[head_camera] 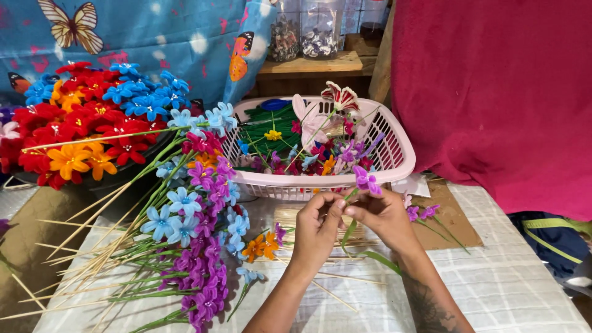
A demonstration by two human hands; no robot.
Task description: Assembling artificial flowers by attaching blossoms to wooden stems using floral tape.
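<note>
Through the head camera I see both of my hands meeting above the desk, just in front of the pink basket. My left hand is curled nearly closed, thumb and forefinger pinched on the thin green stem right under a small purple flower. My right hand is closed the same way — its fingertips pinch that stem from the other side, touching the left hand's fingers. The bloom stands just above both hands, level with the basket's front rim, and the green stem and a leaf trail down between my wrists towards the checked cloth on the desk.

The basket holds a jumble of small handmade flowers in mixed colours and a bundle of green stems; a larger pale-pink lily and a red-and-white one rise out of it. Left of my hands lies a spread of finished stems on wooden sticks — light-blue flowers, purple ones and a pair of orange ones nearest my left wrist. Further left, a dark tub carries a bouquet of red, orange and blue flowers. Two more purple blooms lie just beside my right hand on brown cardboard. A red cloth hangs to the right.
</note>
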